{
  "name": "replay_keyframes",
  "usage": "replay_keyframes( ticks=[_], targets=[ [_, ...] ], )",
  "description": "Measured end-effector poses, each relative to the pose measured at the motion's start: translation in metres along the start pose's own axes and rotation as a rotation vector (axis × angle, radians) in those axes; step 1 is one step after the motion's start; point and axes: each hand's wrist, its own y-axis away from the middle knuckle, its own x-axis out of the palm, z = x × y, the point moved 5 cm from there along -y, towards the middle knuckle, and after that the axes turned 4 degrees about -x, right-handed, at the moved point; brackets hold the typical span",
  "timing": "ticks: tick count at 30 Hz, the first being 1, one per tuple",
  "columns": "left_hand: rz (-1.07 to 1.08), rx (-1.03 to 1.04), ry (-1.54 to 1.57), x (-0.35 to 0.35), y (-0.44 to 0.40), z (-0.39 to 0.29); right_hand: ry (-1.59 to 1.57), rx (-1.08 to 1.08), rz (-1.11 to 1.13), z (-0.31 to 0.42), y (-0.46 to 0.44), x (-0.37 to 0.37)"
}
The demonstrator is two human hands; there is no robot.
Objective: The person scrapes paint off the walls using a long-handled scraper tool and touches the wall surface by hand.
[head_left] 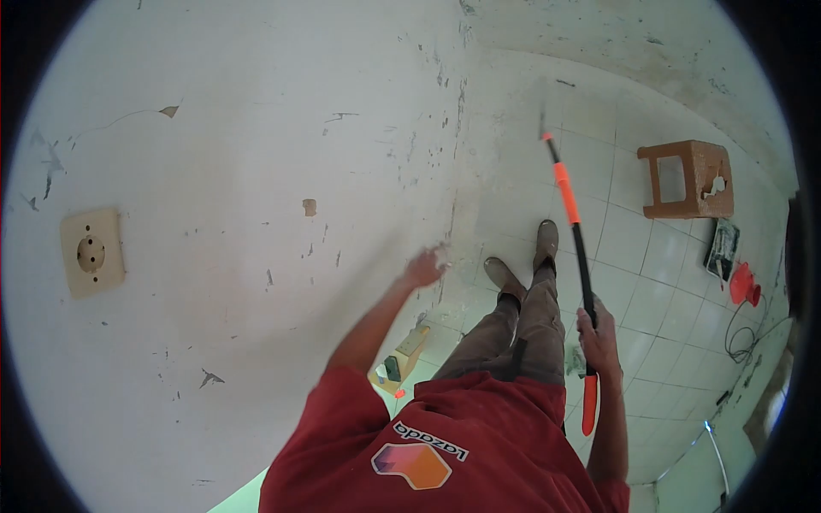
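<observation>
In my right hand [601, 333] is a long pole [575, 235] with a black shaft and orange sections. Its thin far end is blurred over the tiled floor. My left hand [425, 267] is held out beside the white wall [222, 171], with whitish marks on its fingers. The finger positions are too small and blurred to tell, and no object shows in that hand. The wall has chips, scratches and a small brown patch [310, 208].
A beige socket [91, 253] is on the wall at left. A brown stool [691, 179] lies on its side on the floor at right, near a dark tray [723, 249], a red object [744, 284] and a cable [742, 342]. A yellowish box [409, 346] stands beside my legs.
</observation>
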Motion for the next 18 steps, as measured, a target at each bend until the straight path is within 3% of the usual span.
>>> replay_keyframes(
  ticks=[2, 3, 4, 5, 7, 8, 10, 11, 13, 14, 15, 18],
  targets=[
    [-0.121, 0.184, 0.543, 0.012, 0.022, -0.036, 0.005, -0.063, 0.106, 0.019, -0.009, 0.013],
    [-0.069, 0.127, 0.862, 0.015, 0.031, -0.054, 0.006, -0.118, 0.216, 0.031, -0.010, 0.024],
    [-0.011, 0.065, 1.180, 0.019, 0.036, -0.069, -0.076, 0.007, 0.305, 0.043, -0.007, 0.034],
    [-0.012, 0.068, 1.184, 0.017, 0.038, -0.086, -0.071, 0.006, 0.304, 0.051, -0.006, 0.045],
    [0.063, 0.025, 1.834, 0.005, 0.034, -0.110, -0.065, -0.011, 0.464, 0.063, -0.001, 0.075],
    [0.064, 0.028, 1.836, -0.020, 0.040, -0.128, -0.062, -0.011, 0.463, 0.073, 0.004, 0.088],
    [0.057, -0.132, 2.203, -0.066, 0.050, -0.156, -0.151, 0.013, 0.536, 0.091, 0.015, 0.110],
    [0.057, -0.130, 2.201, -0.063, 0.036, -0.145, -0.152, 0.011, 0.534, 0.092, 0.019, 0.111],
    [-0.187, -0.002, 2.270, -0.063, 0.015, -0.117, -0.243, 0.053, 0.565, 0.094, 0.030, 0.114],
    [-0.134, 0.021, 2.414, -0.064, 0.015, -0.121, -0.244, 0.046, 0.555, 0.100, 0.038, 0.108],
    [-0.124, 0.031, 2.413, -0.072, 0.020, -0.126, -0.267, 0.052, 0.546, 0.111, 0.052, 0.097],
    [-0.361, 0.040, 2.303, -0.092, 0.043, -0.134, -0.434, 0.077, 0.584, 0.139, 0.101, 0.057]
  ],
)
